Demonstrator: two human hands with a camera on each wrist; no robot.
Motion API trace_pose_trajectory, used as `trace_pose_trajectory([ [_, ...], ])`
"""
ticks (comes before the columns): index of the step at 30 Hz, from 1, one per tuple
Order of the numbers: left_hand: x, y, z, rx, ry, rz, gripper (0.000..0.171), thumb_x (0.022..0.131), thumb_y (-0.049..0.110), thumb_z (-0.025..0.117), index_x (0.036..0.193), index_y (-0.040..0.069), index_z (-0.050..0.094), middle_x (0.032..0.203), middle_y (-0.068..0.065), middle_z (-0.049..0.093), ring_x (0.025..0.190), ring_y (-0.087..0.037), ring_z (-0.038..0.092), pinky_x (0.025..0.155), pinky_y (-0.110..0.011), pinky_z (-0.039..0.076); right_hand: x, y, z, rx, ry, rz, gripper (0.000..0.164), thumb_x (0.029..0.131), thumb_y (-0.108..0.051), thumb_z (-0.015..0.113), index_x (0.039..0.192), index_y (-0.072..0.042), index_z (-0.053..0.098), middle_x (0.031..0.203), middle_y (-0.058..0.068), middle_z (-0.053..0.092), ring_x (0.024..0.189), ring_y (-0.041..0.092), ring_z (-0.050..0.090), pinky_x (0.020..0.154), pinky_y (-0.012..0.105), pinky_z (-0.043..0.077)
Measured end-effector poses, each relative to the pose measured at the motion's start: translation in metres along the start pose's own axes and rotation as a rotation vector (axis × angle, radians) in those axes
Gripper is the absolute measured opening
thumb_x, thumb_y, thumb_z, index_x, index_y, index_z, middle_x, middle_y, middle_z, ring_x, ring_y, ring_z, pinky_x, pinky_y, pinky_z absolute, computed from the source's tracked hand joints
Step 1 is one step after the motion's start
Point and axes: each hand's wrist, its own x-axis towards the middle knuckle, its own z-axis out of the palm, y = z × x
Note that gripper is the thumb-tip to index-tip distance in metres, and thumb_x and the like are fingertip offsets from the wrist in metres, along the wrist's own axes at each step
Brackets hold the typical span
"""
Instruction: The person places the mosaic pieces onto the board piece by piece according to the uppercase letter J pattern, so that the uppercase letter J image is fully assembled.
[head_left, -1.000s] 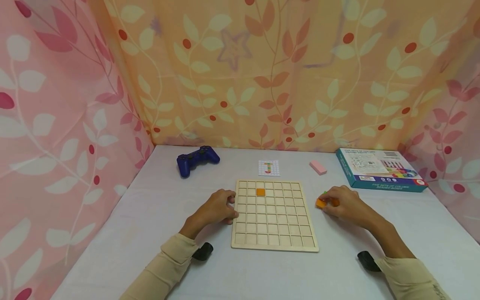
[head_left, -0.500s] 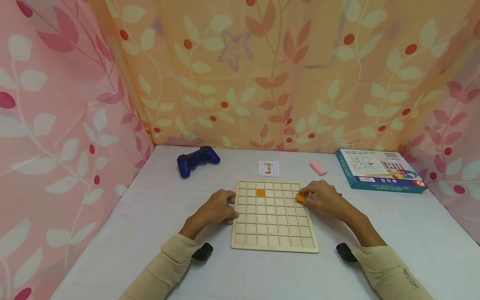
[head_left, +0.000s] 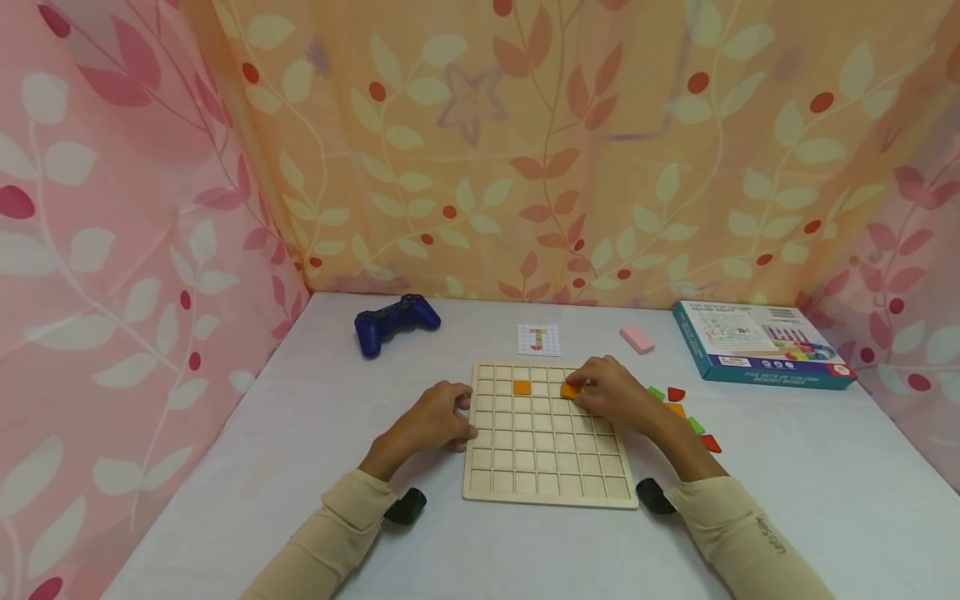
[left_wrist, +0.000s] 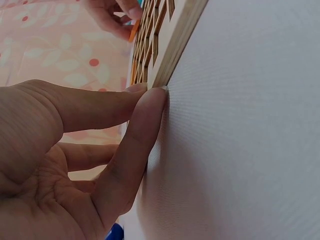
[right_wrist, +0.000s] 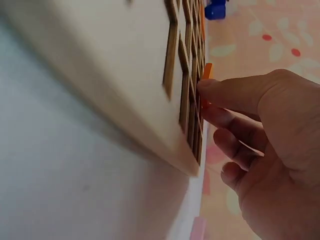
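A wooden grid board [head_left: 517,483] lies on the table between the hands. My left hand [head_left: 433,417] grips its left edge; in the left wrist view the fingertips meet at the board's pale side [left_wrist: 177,50]. Between thumb and finger, my right hand [head_left: 617,396] pinches an orange tile [head_left: 569,390] over the upper right squares. That tile shows tilted on edge close to the grid in the right wrist view [right_wrist: 208,70]. Another orange square tile [head_left: 522,387] sits in a square of the second row, third column from the left.
Several green, red and orange pieces [head_left: 696,426] lie right of the board, partly behind the right forearm. Behind the board are a small pattern card [head_left: 538,339] and a pink block [head_left: 637,339]. A blue game controller [head_left: 397,323] stands back left, a flat game box [head_left: 765,346] back right.
My right hand has moved left from the loose pieces to over the board, carrying the orange tile and uncovering the pieces. My left hand stays at the board's edge.
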Motion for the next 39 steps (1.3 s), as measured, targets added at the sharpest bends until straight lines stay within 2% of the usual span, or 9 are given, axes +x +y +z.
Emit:
trace_pose_trajectory([
  [7,-0.001,0.001,0.0,0.039,0.001,0.018,0.059,0.086,-0.009,0.082,0.139,-0.008,0.056,0.114,-0.013,0.052,0.072,-0.014,0.067,0.064,-0.029,0.065,0.008,-0.009,0.002,-0.027,-0.008,-0.021,0.026,0.096,-0.009,0.076,0.122,-0.004,0.078,0.114,0.007,0.072,0.109,0.028,0.054,0.093,0.044,0.05],
  [15,-0.001,0.001,0.0,-0.001,-0.01,0.001,0.065,0.086,-0.01,0.081,0.144,-0.009,0.052,0.117,-0.014,0.051,0.072,-0.015,0.066,0.064,-0.03,0.066,0.015,-0.011,0.005,-0.04,-0.033,-0.014,0.027,0.097,-0.01,0.076,0.122,-0.004,0.078,0.117,0.007,0.072,0.109,0.027,0.054,0.095,0.045,0.051],
  [19,-0.001,0.001,0.0,0.004,-0.01,0.004,0.066,0.086,-0.01,0.081,0.145,-0.009,0.052,0.117,-0.014,0.051,0.072,-0.015,0.065,0.064,-0.03,0.066,0.016,-0.012,0.006,-0.024,-0.028,-0.004,0.027,0.096,-0.009,0.076,0.122,-0.003,0.078,0.118,0.008,0.072,0.113,0.029,0.054,0.1,0.048,0.051],
  [23,-0.001,0.001,0.0,0.021,-0.009,0.005,0.067,0.086,-0.009,0.082,0.146,-0.008,0.052,0.116,-0.013,0.051,0.073,-0.015,0.065,0.064,-0.029,0.065,0.015,-0.012,0.007,0.002,-0.025,-0.001,0.027,0.095,-0.009,0.076,0.121,-0.002,0.078,0.117,0.008,0.071,0.113,0.029,0.054,0.098,0.047,0.051],
  [31,-0.001,0.001,0.0,0.008,-0.008,-0.005,0.069,0.086,-0.009,0.082,0.147,-0.008,0.051,0.118,-0.013,0.051,0.073,-0.016,0.065,0.064,-0.03,0.066,0.01,-0.013,0.004,-0.019,-0.027,-0.012,0.029,0.095,-0.011,0.073,0.123,-0.003,0.077,0.118,0.008,0.073,0.108,0.029,0.059,0.099,0.05,0.054],
  [35,0.0,0.001,0.0,0.008,-0.011,-0.001,0.068,0.086,-0.009,0.082,0.147,-0.008,0.052,0.117,-0.013,0.051,0.073,-0.015,0.065,0.064,-0.029,0.065,0.001,-0.011,-0.001,-0.009,-0.001,-0.012,0.031,0.095,-0.01,0.068,0.124,-0.002,0.077,0.119,0.01,0.074,0.106,0.029,0.06,0.097,0.05,0.054],
  [39,0.0,0.0,0.0,0.035,-0.008,0.011,0.065,0.086,-0.008,0.082,0.145,-0.008,0.053,0.116,-0.013,0.051,0.073,-0.014,0.065,0.064,-0.028,0.065,-0.01,-0.004,-0.008,0.008,0.032,0.015,0.031,0.096,-0.01,0.07,0.126,-0.002,0.076,0.119,0.01,0.074,0.11,0.031,0.059,0.1,0.053,0.054],
])
